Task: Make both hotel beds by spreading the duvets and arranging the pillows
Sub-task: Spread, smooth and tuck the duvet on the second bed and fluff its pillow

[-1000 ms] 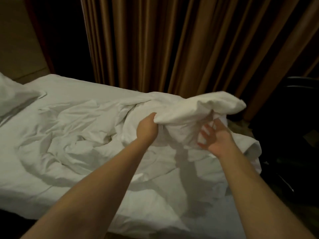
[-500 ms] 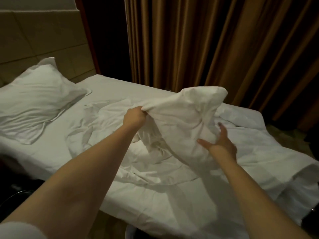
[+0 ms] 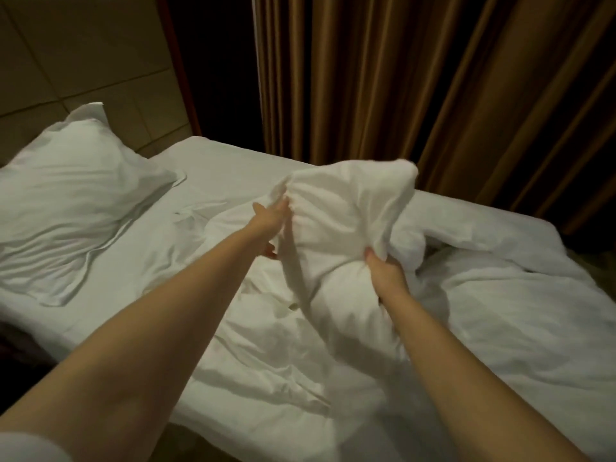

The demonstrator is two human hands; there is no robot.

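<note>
Duvet: clenched a raised wad of it in right hand; set left hand open, fingers spread, against the wad's left side. Left the rest rumpled across middle of bed, well short of pillow. Judged it best to find a corner, grip with both hands, shake flat toward pillow

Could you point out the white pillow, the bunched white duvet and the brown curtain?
white pillow point(image 3: 73, 201): head view, its creased middle.
bunched white duvet point(image 3: 343, 208): head view, the lifted bundle.
brown pleated curtain point(image 3: 383, 78): head view, a middle fold.
</note>
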